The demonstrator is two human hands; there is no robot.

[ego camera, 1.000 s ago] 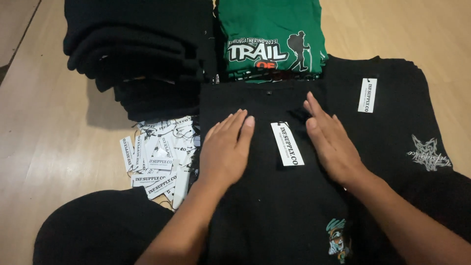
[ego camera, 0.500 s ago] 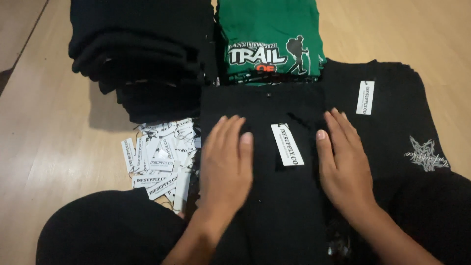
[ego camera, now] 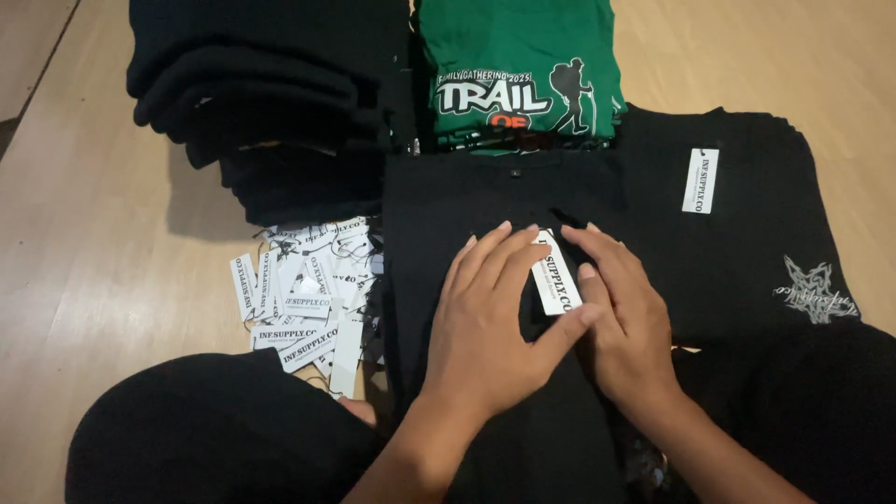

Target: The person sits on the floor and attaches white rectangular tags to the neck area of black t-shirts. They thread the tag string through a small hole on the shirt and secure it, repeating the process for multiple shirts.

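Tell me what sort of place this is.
Probably a small clothing packing spot on a wooden floor: stacks of folded black shirts, a green printed shirt pile, and loose white hang tags beside the black shirt both hands press.

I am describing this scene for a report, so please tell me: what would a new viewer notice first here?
First come the two hands: the left hand and right hand lie flat on a folded black garment in the middle, meeting at a white tag. Behind it a bright green printed shirt stands out. To the left, a pile of white tags lies scattered on the wooden floor.
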